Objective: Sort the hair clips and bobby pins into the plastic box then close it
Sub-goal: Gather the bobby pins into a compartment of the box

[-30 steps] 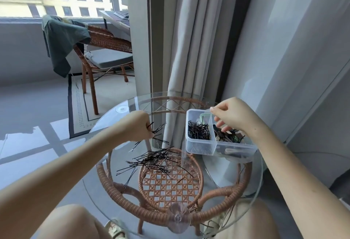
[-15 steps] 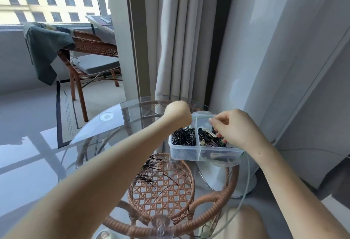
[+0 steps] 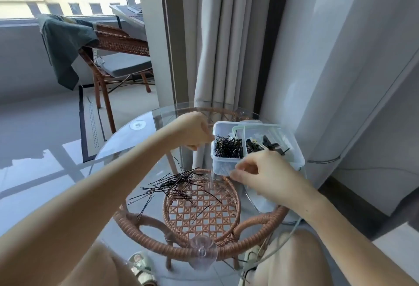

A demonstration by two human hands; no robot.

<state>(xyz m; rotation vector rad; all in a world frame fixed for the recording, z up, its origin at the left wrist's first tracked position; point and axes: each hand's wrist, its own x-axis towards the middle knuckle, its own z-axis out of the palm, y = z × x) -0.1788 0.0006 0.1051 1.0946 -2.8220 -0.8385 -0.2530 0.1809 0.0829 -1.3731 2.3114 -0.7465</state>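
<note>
Well, one plastic box (image 3: 223, 166) — split in two.

Near-R corner of box (image 3: 223, 165) behind R hand (image 3: 267, 177) (L grip (image 3: 192, 131) contents unclear)

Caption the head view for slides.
Left hand at the plastic box's left rim, right hand at its near wall, loose bobby pins on the glass table.

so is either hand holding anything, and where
Cannot tell: left hand curls by the left rim of the plastic box, right hand by its near wall.
</note>
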